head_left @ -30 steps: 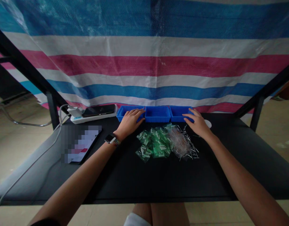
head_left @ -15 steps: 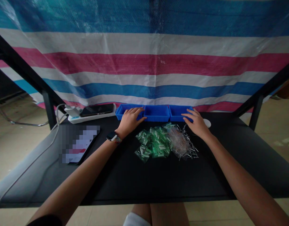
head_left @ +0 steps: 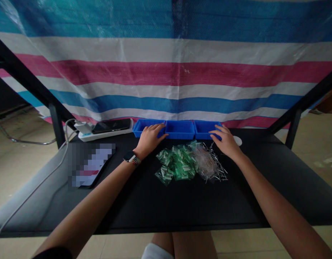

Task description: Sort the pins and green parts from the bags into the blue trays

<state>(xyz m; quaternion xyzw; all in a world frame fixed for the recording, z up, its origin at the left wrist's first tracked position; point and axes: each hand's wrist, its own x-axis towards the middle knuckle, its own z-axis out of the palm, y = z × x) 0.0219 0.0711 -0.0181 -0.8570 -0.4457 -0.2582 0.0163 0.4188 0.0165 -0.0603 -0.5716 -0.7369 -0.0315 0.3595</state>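
Observation:
Three blue plastic bins stand side by side at the back of the black table. My left hand [head_left: 150, 138], with a watch on its wrist, lies over the front of the left bin [head_left: 140, 126], fingers stretched out. Its thumb reaches towards the middle bin [head_left: 180, 135]. On the other side, my right hand [head_left: 224, 140] rests with spread fingers at the right end of the right bin [head_left: 205, 126]. Between my forearms lie small green-tinted bags of white pieces [head_left: 183, 163], a clear plastic bag [head_left: 206, 163] and a heap of thin metal pins [head_left: 220, 171].
On the left, a dark phone [head_left: 112, 126] lies on a white power strip [head_left: 86, 136] with a plug and cable. A second device with a blurred screen [head_left: 94, 169] is nearer. A white disc [head_left: 237, 140] sits beside my right hand. Striped sheeting [head_left: 179, 72] hangs behind the table.

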